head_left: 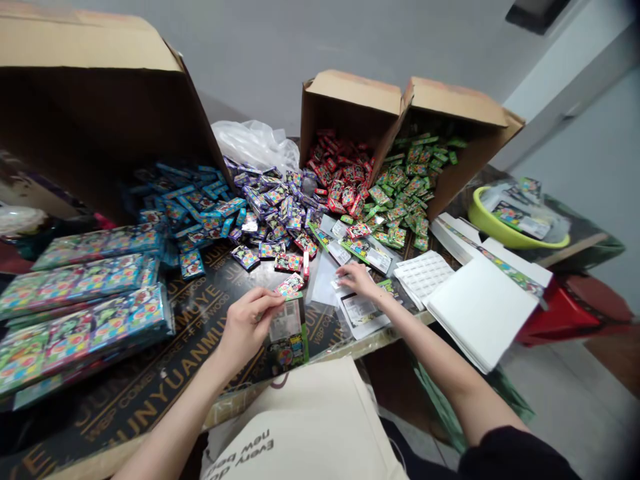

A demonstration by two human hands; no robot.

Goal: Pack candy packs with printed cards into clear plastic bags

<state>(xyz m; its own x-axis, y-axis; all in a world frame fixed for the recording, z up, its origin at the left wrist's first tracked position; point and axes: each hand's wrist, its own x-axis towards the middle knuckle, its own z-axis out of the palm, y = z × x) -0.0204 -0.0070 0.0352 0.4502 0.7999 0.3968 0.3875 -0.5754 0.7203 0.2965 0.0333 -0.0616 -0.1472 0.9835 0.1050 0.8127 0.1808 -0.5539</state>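
Left hand [250,317]: pinches a printed package [287,337] at its upper edge, just beside a pink packet [289,286]. Right hand [357,279]: at a white printed card [364,318], right of the package; grip cannot be told. Apparently completed: wrapped sets [95,323], stacked left of the package. Remaining: loose packets [275,195] beyond it. Tabletop [197,327]: black, gold-lettered. Room: grey wall [270,53] behind.

I am working in what looks like a small packing workshop, where cardboard boxes [353,90] are spilling colour-sorted packets [345,193] across a plywood worktop [150,380].
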